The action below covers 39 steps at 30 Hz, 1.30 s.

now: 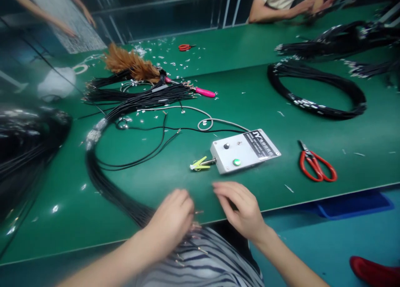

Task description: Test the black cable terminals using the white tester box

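A bundle of black cables (115, 195) curves down the table to its front edge. Over its near end is my left hand (175, 216), fingers curled closed on cable, with copper-coloured tips (198, 212) showing beside it. My right hand (240, 207) is raised to the right, thumb and fingertips brought together in a pinch; anything between them is too small or blurred to make out. Just beyond both hands lies a white control box (229, 151) with a knob and a green button. A yellow-green clip (200, 164) sticks out of its left side.
Red-handled snips (317, 164) lie right of the box, and a coiled cable bundle (331, 112) behind them. A brown brush (131, 64), pink-handled tool (204, 92) and red scissors (185, 47) are farther back. Co-workers' arms (275, 13) show across the table.
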Each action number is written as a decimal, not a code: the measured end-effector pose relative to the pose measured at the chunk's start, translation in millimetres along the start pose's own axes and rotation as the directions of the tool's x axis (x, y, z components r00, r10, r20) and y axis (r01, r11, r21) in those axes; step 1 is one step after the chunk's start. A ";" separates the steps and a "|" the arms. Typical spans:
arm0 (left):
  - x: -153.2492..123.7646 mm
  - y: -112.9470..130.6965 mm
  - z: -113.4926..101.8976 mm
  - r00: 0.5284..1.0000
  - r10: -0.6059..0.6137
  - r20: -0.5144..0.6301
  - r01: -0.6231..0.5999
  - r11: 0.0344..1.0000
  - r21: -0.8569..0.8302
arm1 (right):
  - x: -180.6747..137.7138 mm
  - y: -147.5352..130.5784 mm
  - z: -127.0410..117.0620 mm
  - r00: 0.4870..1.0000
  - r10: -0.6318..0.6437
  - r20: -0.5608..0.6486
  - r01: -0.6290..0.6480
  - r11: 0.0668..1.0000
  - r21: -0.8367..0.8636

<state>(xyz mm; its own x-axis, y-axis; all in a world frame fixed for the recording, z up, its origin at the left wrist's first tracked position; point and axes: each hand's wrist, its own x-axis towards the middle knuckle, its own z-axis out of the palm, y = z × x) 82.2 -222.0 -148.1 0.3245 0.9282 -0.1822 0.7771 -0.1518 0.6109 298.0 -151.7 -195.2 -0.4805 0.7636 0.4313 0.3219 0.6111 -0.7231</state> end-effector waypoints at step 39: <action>3.9 -6.5 -6.9 0.942 -0.302 -0.144 0.073 0.606 -0.792 | 33.3 -50.0 52.0 0.716 0.605 0.350 -0.613 0.303 0.730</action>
<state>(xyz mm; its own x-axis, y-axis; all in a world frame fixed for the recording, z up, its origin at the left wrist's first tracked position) 74.6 -215.0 -147.4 -0.0068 0.9695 -0.2449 0.0668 0.2448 0.9673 223.5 -167.6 -172.7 -0.4347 0.8428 -0.3173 -0.2031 -0.4350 -0.8772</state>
